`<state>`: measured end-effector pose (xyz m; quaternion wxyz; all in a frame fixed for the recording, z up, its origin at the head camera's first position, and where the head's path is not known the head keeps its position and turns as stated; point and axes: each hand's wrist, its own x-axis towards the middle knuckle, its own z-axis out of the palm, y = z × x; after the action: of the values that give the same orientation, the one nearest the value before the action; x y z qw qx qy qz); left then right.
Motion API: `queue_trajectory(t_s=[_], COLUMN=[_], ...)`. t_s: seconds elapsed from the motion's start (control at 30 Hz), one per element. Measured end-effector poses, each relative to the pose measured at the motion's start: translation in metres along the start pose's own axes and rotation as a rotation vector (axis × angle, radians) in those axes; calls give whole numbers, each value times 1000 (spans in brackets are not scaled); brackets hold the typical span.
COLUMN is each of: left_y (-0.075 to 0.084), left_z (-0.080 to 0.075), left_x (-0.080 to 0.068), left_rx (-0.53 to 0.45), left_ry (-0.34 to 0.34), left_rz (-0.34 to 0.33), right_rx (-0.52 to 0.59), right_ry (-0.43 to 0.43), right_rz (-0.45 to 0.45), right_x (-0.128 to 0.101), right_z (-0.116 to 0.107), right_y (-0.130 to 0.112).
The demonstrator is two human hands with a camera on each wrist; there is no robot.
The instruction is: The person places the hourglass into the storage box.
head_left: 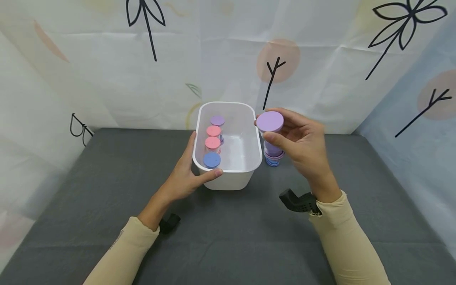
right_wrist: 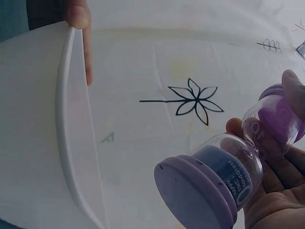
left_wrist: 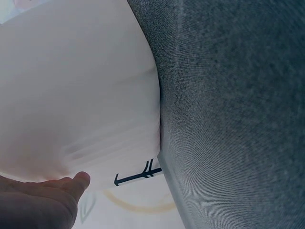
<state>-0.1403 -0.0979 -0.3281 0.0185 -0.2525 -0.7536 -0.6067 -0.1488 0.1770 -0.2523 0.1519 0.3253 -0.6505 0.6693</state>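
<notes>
My right hand (head_left: 299,138) holds a sand timer (head_left: 270,121) with purple caps, beside the right rim of a white plastic bin (head_left: 232,181). In the right wrist view, the timer (right_wrist: 195,195) is tilted; it has clear bulbs, a printed label, and fingers and thumb around its far end. My left hand (head_left: 183,174) grips the bin's front left corner, thumb over the front rim and fingers along the left side. Inside the bin, a row of sand timers stands along the left wall: a blue one (head_left: 211,160), two pink ones (head_left: 212,142) and a purple one (head_left: 217,120).
A blue base (head_left: 272,162) shows on the table under the held timer, partly hidden behind it. Grey cloth covers the table (head_left: 228,237). A patterned white curtain (head_left: 228,71) hangs behind the bin and along both sides.
</notes>
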Motion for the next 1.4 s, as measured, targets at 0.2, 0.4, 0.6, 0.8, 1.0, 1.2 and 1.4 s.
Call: queue_trajectory(t_s=[0.2, 0.4, 0.6, 0.8, 1.0, 1.2, 1.4], left_y=[-1, -1, -2, -1, -1, 0, 1], left_z=[-2, -1, -1, -1, -2, -2, -2], left_x=[-1, -1, -1, -1, -1, 0, -1], left_rx=[-1, 5, 15, 16, 23, 21, 30], left_ry=[-7, -9, -13, -9, -11, -10, -9], left_rz=[-12, -18, -11, -12, -11, -13, -22], right_rx=[-94, -104, -196, -327, -491, -568, -673], right_ry=[-112, -244, -395, -489, -556, -605, -624], right_rz=[95, 228, 392, 427, 438, 429, 461], right_x=[22, 36, 40, 43, 45, 47, 47], right_z=[18, 29, 33, 35, 37, 39, 42], right_y=[11, 43, 70, 75, 73, 72, 72])
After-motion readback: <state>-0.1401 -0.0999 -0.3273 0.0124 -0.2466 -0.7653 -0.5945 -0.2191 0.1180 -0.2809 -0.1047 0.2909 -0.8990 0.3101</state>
